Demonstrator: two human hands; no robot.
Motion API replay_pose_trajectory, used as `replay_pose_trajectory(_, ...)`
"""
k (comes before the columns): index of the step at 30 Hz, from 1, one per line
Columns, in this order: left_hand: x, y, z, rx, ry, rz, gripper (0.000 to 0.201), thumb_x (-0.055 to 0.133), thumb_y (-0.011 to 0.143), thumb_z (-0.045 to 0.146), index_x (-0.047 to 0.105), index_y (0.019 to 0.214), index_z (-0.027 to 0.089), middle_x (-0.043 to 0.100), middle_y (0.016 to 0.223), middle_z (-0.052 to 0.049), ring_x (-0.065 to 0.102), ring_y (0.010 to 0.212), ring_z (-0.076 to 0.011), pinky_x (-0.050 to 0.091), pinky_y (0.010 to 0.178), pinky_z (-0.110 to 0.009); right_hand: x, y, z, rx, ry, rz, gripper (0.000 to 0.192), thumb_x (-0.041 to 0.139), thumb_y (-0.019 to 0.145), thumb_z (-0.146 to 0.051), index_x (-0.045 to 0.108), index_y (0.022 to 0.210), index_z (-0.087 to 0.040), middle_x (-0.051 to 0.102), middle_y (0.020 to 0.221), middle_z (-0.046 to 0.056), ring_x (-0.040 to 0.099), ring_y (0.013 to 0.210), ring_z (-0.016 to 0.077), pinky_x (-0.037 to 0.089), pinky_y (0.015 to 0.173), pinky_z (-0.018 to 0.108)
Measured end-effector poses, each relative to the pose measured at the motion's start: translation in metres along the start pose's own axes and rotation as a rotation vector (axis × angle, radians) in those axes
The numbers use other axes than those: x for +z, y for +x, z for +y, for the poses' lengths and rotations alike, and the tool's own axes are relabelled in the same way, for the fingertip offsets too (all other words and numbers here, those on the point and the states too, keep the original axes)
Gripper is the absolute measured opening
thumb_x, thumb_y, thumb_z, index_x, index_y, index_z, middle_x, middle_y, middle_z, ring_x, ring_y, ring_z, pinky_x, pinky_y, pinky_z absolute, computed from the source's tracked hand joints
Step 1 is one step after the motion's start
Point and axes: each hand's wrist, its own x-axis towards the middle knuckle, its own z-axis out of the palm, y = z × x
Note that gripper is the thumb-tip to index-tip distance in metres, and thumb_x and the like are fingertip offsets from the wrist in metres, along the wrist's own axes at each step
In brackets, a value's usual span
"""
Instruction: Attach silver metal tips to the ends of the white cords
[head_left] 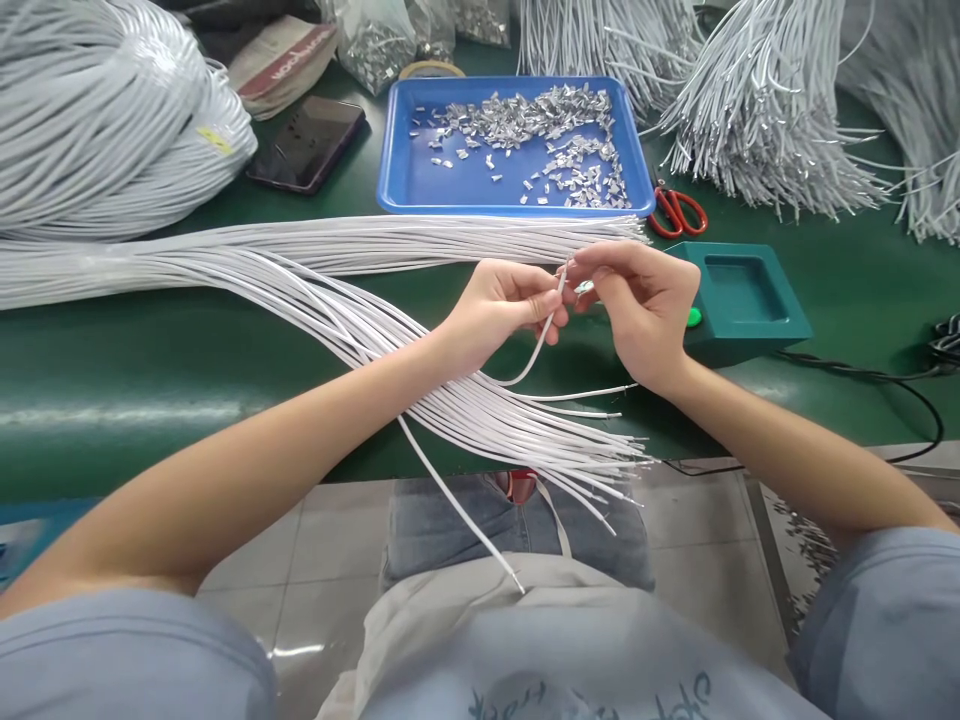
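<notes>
My left hand [501, 305] pinches the end of one thin white cord [534, 355], which curves down from the fingers. My right hand [643, 300] meets it at the cord's tip, fingers closed on a small silvery metal clip [584, 288]. Both hands hover over the front of the green table [150, 350]. A flat bundle of white cords [360, 245] lies across the table behind the hands, and several cords [525, 430] fan out over the table edge towards my lap.
A blue tray [405, 180] of small metal clips sits behind the hands. Red-handled scissors [677, 212] and a green box machine [742, 295] with a green button lie to the right. A phone [306, 143] and big coils of white cord [97, 110] are at the left.
</notes>
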Motion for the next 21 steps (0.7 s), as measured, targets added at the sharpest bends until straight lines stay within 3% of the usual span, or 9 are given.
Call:
replay_pose_trajectory(4,-0.0001,0.0005,0.0011,-0.004,0.009,-0.029,0.036,0.086,0.067,0.044,0.072,0.073,0.011,0.066,0.061,-0.001,0.061,0.051,-0.0090,0.049,0.050,-0.020,-0.0002,0.0039,-0.0013,0.106,0.076,0.000,0.010,0.059,0.088,-0.027,0.066,0.082,-0.023,0.071,0.082,0.001,0.064,0.063,0.0100,0.056,0.055,0.025)
replay_pose_trajectory(8,0.0005,0.0011,0.0018,-0.006,0.017,-0.060,0.038,0.086,0.065,0.046,0.071,0.069,0.011,0.066,0.060,-0.002,0.060,0.050,-0.0088,0.048,0.048,-0.020,-0.0030,0.0067,0.0005,0.211,0.204,-0.056,0.013,0.061,0.088,-0.037,0.065,0.094,-0.026,0.072,0.098,0.003,0.068,0.076,0.0140,0.059,0.057,0.026)
replay_pose_trajectory(13,0.0022,0.0015,0.0035,0.008,-0.007,-0.093,0.036,0.085,0.067,0.044,0.072,0.069,0.011,0.063,0.058,-0.001,0.057,0.048,-0.0071,0.046,0.046,-0.019,-0.0047,0.0057,-0.0033,0.188,0.339,-0.091,0.016,0.062,0.085,-0.029,0.067,0.101,-0.029,0.072,0.105,0.001,0.068,0.086,0.0164,0.060,0.060,0.027)
replay_pose_trajectory(17,0.0027,0.0012,0.0034,0.007,-0.013,-0.097,0.035,0.085,0.067,0.044,0.073,0.069,0.011,0.063,0.058,-0.001,0.056,0.048,-0.0071,0.046,0.046,-0.019,-0.0036,0.0058,-0.0055,0.183,0.407,-0.085,0.021,0.061,0.081,-0.019,0.069,0.100,-0.025,0.073,0.096,0.000,0.067,0.080,0.0148,0.059,0.057,0.025)
replay_pose_trajectory(21,0.0018,0.0007,0.0019,0.022,-0.013,-0.096,0.033,0.084,0.070,0.042,0.073,0.069,0.011,0.064,0.059,-0.001,0.057,0.048,-0.0069,0.046,0.047,-0.019,-0.0040,0.0059,-0.0061,0.215,0.376,-0.074,0.020,0.060,0.082,-0.023,0.066,0.101,-0.024,0.072,0.094,0.000,0.068,0.081,0.0141,0.060,0.061,0.025)
